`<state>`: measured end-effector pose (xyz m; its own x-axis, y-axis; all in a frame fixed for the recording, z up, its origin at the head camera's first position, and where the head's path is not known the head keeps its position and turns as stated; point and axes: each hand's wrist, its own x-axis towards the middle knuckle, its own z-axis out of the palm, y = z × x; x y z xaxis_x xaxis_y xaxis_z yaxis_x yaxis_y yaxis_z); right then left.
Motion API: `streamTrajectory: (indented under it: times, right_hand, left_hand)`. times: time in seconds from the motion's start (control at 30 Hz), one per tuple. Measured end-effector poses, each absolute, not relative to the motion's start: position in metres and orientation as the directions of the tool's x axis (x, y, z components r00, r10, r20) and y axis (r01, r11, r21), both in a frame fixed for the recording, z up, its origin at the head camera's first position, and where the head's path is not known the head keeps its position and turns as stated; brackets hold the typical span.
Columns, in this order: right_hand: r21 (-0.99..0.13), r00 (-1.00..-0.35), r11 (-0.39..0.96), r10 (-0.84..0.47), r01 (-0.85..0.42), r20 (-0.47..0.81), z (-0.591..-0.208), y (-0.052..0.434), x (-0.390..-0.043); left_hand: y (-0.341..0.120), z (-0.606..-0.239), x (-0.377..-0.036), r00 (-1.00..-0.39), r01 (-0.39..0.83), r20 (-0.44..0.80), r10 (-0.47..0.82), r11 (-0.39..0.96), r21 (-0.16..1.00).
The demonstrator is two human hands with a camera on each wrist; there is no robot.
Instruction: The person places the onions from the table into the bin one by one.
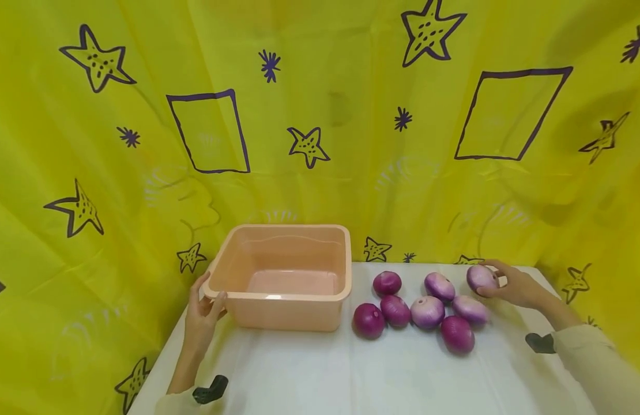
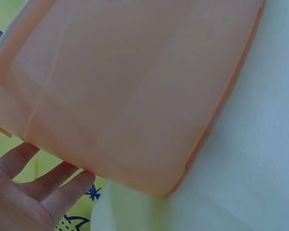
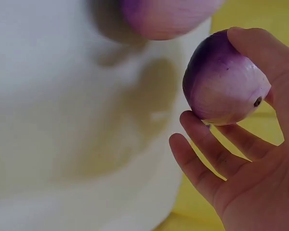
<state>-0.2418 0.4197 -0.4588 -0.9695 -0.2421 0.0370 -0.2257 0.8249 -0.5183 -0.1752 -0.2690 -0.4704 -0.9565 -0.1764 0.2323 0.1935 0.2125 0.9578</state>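
Observation:
My left hand (image 1: 202,317) grips the near left corner of a peach plastic basin (image 1: 283,314), thumb over the rim and fingers against the outer side. In the left wrist view the fingers (image 2: 70,190) press along the basin's wall (image 2: 130,106). At the far right of the table, my right hand (image 1: 514,286) holds a purple-and-white onion (image 1: 480,279) between thumb and fingers. The right wrist view shows this onion (image 3: 224,84) with its dark root end toward the palm. Another pale purple onion (image 1: 470,310) lies just in front of that hand.
Several more onions lie grouped right of the basin, among them a dark purple one (image 1: 369,321) nearest it and another (image 1: 458,335) at the front. A white cloth covers the table (image 1: 351,374). Yellow printed curtain (image 1: 341,196) hangs close behind and at both sides.

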Motion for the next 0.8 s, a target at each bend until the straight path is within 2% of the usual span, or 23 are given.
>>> streamTrajectory:
  times: [0.27,0.6,0.8]
  right_hand:
    - [-0.558,-0.957,0.781,-0.270,-0.281,0.104,-0.412,0.415,-0.250]
    - [-0.579,-0.928,0.725,-0.297,-0.373,0.226,-0.343,0.395,-0.263]
    - [-0.565,-0.935,0.745,-0.281,-0.355,0.217,-0.317,0.385,-0.267]
  left_hand:
    - [-0.260,-0.474,-0.173,-0.945,0.196,0.260,-0.197,0.292,0.936]
    - [-0.257,-0.478,-0.177,-0.945,0.189,0.249,-0.213,0.268,0.945]
    - [-0.259,-0.478,-0.178,-0.943,0.197,0.261,-0.208,0.282,0.939]
